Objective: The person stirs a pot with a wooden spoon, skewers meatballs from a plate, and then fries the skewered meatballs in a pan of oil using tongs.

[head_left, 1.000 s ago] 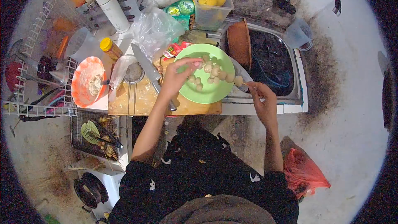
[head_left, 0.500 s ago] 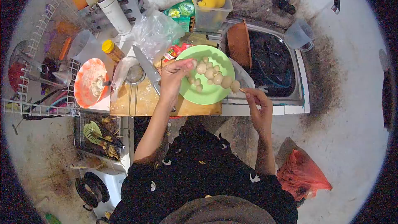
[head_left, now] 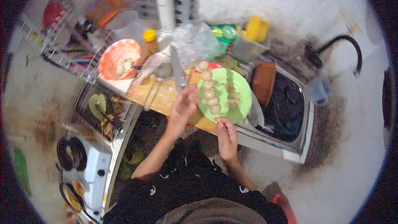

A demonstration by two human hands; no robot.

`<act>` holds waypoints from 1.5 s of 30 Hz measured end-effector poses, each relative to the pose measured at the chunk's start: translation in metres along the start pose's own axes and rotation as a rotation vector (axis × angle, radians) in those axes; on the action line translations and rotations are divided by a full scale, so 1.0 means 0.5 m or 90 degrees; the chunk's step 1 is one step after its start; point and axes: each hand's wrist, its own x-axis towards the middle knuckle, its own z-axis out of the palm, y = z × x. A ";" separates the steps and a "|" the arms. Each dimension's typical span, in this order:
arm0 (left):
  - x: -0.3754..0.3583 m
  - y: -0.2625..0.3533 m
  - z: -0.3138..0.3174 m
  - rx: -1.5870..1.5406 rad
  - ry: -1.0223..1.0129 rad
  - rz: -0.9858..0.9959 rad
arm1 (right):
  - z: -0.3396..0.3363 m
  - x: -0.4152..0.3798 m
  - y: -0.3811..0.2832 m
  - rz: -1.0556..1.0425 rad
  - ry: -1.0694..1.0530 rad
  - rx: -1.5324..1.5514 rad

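Observation:
My right hand (head_left: pixel 226 137) pinches the lower end of a skewer (head_left: pixel 210 92) threaded with several pale, round meatballs. The skewer points away from me, held above the left part of a light green plate (head_left: pixel 245 84). More meatballs (head_left: pixel 234 98) lie on the plate. My left hand (head_left: pixel 185 104), slightly blurred, is open beside the skewer with nothing in it. Under the plate's left side is a wooden cutting board (head_left: pixel 155 95). A knife (head_left: pixel 177 68) and a small strainer (head_left: pixel 163 71) lie just beyond my left hand.
An orange-and-white bowl of pale paste (head_left: pixel 108 64) stands left of the board. Behind are a yellow-capped jar (head_left: pixel 151 41) and a plastic bag (head_left: pixel 195 39). The sink (head_left: pixel 286 112) is at right. A stove (head_left: pixel 94 164) with pans sits at lower left.
My left hand has let go of the skewer's far end and opened. My right hand has swung the skewer closer to upright in view. The camera view has turned towards the left, bringing in the stove.

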 end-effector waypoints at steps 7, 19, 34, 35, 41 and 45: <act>-0.251 0.014 -0.109 0.083 0.157 -0.098 | 0.163 -0.042 0.034 0.117 -0.245 0.179; -0.753 0.146 -0.217 0.111 0.515 -0.098 | 0.430 -0.402 0.067 0.168 -0.780 0.072; -1.179 0.243 -0.424 0.277 0.853 0.014 | 0.723 -0.827 0.191 0.081 -1.069 0.013; -1.187 0.254 -0.454 0.235 0.866 0.019 | 0.757 -0.838 0.199 0.070 -1.067 0.011; -1.221 0.223 -0.678 0.184 0.874 0.016 | 0.940 -0.872 0.289 0.006 -1.011 -0.050; -1.204 0.231 -0.731 0.153 0.895 -0.007 | 1.007 -0.874 0.348 0.054 -0.965 -0.083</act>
